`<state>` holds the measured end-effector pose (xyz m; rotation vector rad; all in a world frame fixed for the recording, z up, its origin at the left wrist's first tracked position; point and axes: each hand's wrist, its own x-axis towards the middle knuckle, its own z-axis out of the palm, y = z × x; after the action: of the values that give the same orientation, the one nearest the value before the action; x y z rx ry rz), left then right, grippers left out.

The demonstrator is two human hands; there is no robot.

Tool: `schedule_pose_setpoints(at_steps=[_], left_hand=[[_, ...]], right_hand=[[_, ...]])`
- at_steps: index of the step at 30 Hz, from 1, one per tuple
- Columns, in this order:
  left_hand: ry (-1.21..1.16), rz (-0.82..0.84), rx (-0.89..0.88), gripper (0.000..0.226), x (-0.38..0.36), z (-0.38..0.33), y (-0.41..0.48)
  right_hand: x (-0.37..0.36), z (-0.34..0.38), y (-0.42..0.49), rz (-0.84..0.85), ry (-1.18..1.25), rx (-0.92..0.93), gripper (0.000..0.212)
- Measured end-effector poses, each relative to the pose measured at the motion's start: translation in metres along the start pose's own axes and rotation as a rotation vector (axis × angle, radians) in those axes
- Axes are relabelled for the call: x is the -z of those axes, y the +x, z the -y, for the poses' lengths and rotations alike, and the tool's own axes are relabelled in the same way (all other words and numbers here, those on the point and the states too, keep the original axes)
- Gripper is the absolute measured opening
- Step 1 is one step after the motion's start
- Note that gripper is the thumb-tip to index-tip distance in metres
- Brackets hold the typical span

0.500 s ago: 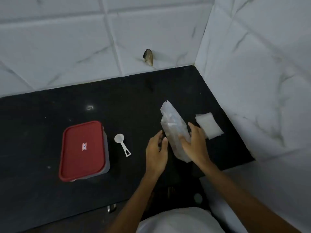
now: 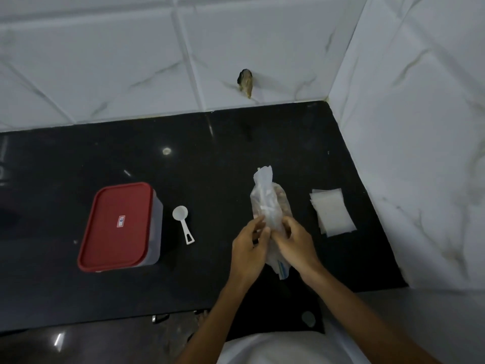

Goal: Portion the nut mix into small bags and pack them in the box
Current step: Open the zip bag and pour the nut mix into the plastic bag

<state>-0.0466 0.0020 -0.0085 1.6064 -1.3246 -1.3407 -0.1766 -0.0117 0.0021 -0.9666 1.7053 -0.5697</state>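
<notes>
On a black counter (image 2: 210, 158), a left hand (image 2: 250, 248) and a right hand (image 2: 296, 245) pinch the near end of a clear bag of nut mix (image 2: 270, 203), fingers curled on the plastic. A stack of small bags (image 2: 332, 212) lies to its right. To its left are a white scoop (image 2: 183, 223) and a red-lidded box (image 2: 118, 227), whose small label (image 2: 120, 221) is too blurred to read.

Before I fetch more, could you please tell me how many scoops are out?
1. The scoop lies on the counter between the box and the nut bag.
</notes>
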Motion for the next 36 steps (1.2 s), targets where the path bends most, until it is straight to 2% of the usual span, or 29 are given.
schedule_pose_setpoints(at_steps=[5, 10, 13, 16, 20, 23, 25, 27, 29, 32, 34, 36], left_hand=[[-0.105, -0.008, 0.084, 0.025, 0.006, -0.009, 0.003], [-0.204, 0.015, 0.173, 0.024, 0.019, -0.014, 0.007], [-0.229, 0.07, 0.211, 0.024, 0.027, -0.016, 0.005], [-0.217, 0.088, 0.208, 0.024, 0.034, -0.019, 0.007], [-0.323, 0.08, 0.257, 0.023, 0.042, -0.025, 0.012], [-0.326, 0.073, 0.302, 0.016, 0.049, -0.026, 0.017], [-0.293, 0.097, 0.314, 0.015, 0.053, -0.026, 0.019], [-0.293, 0.13, 0.32, 0.017, 0.055, -0.026, 0.021], [-0.308, 0.153, 0.315, 0.021, 0.056, -0.027, 0.021], [-0.263, 0.116, 0.241, 0.016, 0.057, -0.031, 0.019], [-0.224, -0.003, 0.185, 0.008, 0.06, -0.032, 0.017], [-0.247, -0.069, 0.151, 0.014, 0.065, -0.034, 0.015]], right_hand=[[-0.014, 0.0, -0.009, -0.035, 0.058, 0.133, 0.035], [-0.025, 0.003, -0.017, -0.06, 0.12, 0.155, 0.004], [-0.026, 0.009, -0.027, -0.112, 0.104, 0.178, 0.011], [-0.032, 0.011, -0.03, -0.205, 0.005, 0.27, 0.014], [-0.044, 0.014, -0.029, -0.232, -0.06, 0.396, 0.013], [-0.047, 0.018, -0.033, -0.227, 0.07, 0.346, 0.018], [-0.051, 0.019, -0.034, -0.287, 0.133, 0.284, 0.012], [-0.054, 0.024, -0.034, -0.319, 0.216, 0.196, 0.026], [-0.054, 0.029, -0.032, -0.266, 0.298, 0.106, 0.038], [-0.055, 0.034, -0.03, -0.265, 0.216, 0.171, 0.029], [-0.058, 0.04, -0.034, -0.357, 0.052, 0.178, 0.024], [-0.062, 0.044, -0.039, -0.424, -0.064, 0.271, 0.021]])
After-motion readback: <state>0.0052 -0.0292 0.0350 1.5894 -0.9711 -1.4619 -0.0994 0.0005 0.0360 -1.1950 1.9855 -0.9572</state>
